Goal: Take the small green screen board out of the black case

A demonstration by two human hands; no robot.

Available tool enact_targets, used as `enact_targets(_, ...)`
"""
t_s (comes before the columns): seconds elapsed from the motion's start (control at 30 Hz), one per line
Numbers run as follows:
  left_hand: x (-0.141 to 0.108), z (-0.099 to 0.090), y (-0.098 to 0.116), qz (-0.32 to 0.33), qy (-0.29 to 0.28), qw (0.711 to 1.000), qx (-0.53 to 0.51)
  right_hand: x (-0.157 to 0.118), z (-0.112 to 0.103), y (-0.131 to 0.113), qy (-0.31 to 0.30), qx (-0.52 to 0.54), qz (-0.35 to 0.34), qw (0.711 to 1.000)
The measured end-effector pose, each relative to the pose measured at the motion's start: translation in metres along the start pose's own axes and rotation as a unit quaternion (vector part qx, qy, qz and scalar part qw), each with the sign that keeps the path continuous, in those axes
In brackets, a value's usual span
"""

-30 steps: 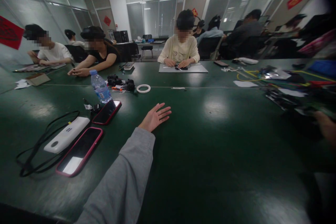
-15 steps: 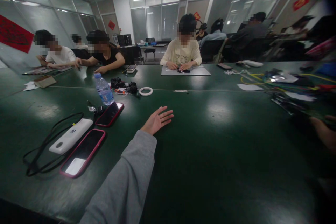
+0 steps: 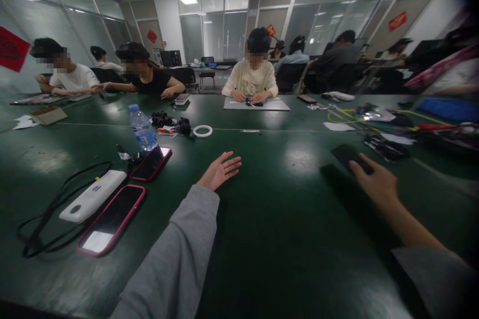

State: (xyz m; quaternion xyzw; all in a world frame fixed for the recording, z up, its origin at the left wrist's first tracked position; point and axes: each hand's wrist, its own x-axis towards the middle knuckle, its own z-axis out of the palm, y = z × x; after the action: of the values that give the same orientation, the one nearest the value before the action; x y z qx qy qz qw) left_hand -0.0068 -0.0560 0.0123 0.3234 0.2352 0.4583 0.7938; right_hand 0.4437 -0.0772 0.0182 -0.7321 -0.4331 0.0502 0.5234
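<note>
My right hand point(image 3: 377, 179) is closed on a dark flat object point(image 3: 345, 154), thin and matte-looking, with a roughly rectangular outline; my thumb lies along its near side, and my other fingers are partly hidden behind it. I have it over the right part of the green table point(image 3: 262, 239), with a blurred shadow below, near a shiny black bundle point(image 3: 387, 147) just beyond. I can't tell what the object is. My left hand point(image 3: 217, 173) is open and holds nothing, palm turned partly up and fingers loosely spread, below a smooth white ring point(image 3: 202, 131). The soft grey sleeve point(image 3: 187, 234) creases along my left forearm. The tabletop is smooth and glossy, throwing back pale patches of light. To my left lie a rounded pink-rimmed phone point(image 3: 112, 219), a long white plastic device point(image 3: 93, 197) with a looping black cable point(image 3: 43, 224), and a red-edged phone point(image 3: 151, 164) close to a clear ribbed bottle point(image 3: 143, 129). Across from me, a person point(image 3: 252, 77) in a pale top works over a flat grey board point(image 3: 229, 104).
</note>
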Motion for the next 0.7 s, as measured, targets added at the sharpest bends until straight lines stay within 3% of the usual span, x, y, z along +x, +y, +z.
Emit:
enact_targets(0.07, 0.000, -0.001, 0.000, 0.002, 0.002, 1.000, 0.003, -0.039, 0.033, -0.041, -0.101, 0.160, 0.049, 0.981)
enact_targets(0.1, 0.000, -0.001, -0.001, 0.006, 0.005, 1.000, 0.005, -0.059, 0.051, -0.061, -0.153, 0.279, 0.102, 0.942)
enact_targets(0.2, 0.002, -0.001, -0.005, 0.023, 0.017, 0.999, 0.019, -0.119, 0.104, -0.113, -0.251, 0.366, 0.147, 0.884)
enact_targets(0.3, 0.005, 0.001, -0.012, 0.033, 0.030, 0.998, 0.041, -0.163, 0.139, -0.147, -0.321, 0.501, 0.299, 0.746)
enact_targets(0.37, 0.007, 0.001, -0.016, 0.052, 0.039, 0.997, 0.051, -0.179, 0.150, -0.159, -0.329, 0.544, 0.367, 0.679)
enact_targets(0.47, 0.009, 0.000, -0.019, 0.071, 0.042, 0.995, 0.058, -0.187, 0.152, -0.165, -0.333, 0.579, 0.420, 0.614)
enact_targets(0.57, 0.009, -0.001, -0.019, 0.075, 0.032, 0.994, 0.067, -0.187, 0.146, -0.163, -0.348, 0.606, 0.432, 0.570)
enact_targets(0.7, 0.008, -0.001, -0.020, 0.087, 0.037, 0.993, 0.073, -0.188, 0.142, -0.162, -0.359, 0.622, 0.448, 0.533)
